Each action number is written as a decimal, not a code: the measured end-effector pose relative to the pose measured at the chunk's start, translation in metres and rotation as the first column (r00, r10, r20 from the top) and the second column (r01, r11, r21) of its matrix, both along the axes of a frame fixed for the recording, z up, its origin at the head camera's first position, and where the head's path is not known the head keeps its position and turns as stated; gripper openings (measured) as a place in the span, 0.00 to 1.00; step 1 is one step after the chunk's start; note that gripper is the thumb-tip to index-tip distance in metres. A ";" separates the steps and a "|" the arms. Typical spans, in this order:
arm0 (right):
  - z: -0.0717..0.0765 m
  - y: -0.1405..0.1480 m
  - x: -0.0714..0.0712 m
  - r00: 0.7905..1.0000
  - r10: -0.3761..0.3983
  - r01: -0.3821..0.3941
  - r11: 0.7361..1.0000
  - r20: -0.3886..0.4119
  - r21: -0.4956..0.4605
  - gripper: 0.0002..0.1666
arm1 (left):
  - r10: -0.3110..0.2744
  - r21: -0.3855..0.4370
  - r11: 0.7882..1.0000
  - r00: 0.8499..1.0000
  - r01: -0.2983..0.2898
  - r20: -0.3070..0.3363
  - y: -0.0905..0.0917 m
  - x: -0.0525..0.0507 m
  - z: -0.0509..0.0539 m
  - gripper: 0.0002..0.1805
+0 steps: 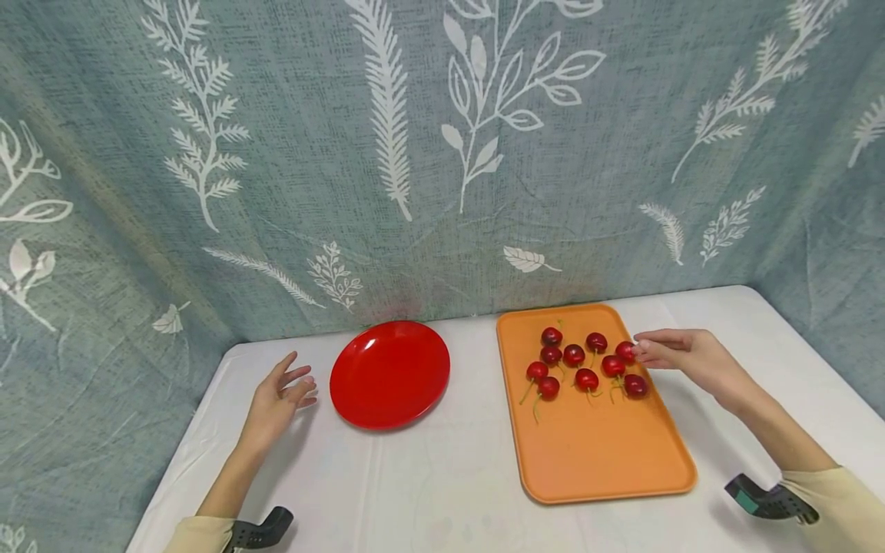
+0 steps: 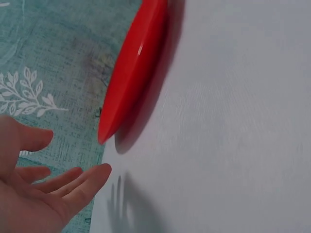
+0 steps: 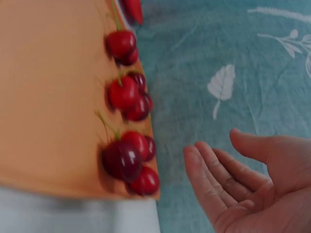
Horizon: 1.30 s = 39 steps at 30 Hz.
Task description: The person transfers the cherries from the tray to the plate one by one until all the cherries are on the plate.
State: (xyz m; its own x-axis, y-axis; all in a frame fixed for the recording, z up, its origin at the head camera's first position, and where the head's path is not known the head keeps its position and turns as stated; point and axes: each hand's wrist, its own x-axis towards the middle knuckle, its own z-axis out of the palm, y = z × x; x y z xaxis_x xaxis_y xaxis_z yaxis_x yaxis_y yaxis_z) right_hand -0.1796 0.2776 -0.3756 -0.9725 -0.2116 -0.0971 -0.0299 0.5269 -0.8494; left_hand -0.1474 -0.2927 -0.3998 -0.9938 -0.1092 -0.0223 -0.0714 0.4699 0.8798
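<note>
Several dark red cherries (image 1: 586, 379) with green stems lie grouped in the far half of an orange tray (image 1: 598, 453). My right hand (image 1: 691, 357) hovers at the tray's right edge, its fingertips close to the rightmost cherries and its fingers loosely extended around nothing. In the right wrist view the same hand (image 3: 257, 184) has its thumb apart from the fingers, beside the cherries (image 3: 124, 158). A round red plate (image 1: 390, 376) sits left of the tray. Left of the plate is my left hand (image 1: 276, 399), fingers spread and holding nothing; the left wrist view shows its palm (image 2: 43, 199) below the plate (image 2: 133, 68).
A white cloth (image 1: 442, 491) covers the table. Behind and at both sides hangs a blue-green curtain (image 1: 304, 153) with white leaf prints. Each wrist carries a dark camera mount, one on the left (image 1: 263, 530) and one on the right (image 1: 770, 499).
</note>
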 end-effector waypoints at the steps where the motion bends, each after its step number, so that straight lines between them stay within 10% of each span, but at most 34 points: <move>1: -0.001 -0.002 0.000 1.000 0.007 -0.007 1.000 0.016 -0.023 0.32 | 0.005 0.032 0.999 1.000 -0.006 0.023 0.000 0.000 0.000 0.35; 10: -0.009 -0.033 0.008 0.973 0.115 -0.052 0.954 0.201 -0.295 0.31 | -0.038 0.293 0.956 0.987 -0.008 0.153 0.003 0.001 -0.003 0.35; 28: -0.039 -0.083 0.011 0.892 0.302 -0.112 0.869 0.337 -0.481 0.25 | -0.104 0.429 0.903 0.965 -0.010 0.242 0.005 -0.003 -0.023 0.33; 39: -0.049 -0.103 0.013 0.871 0.279 -0.071 0.885 0.404 -0.459 0.21 | -0.111 0.462 0.887 0.966 -0.010 0.233 0.001 -0.002 -0.030 0.33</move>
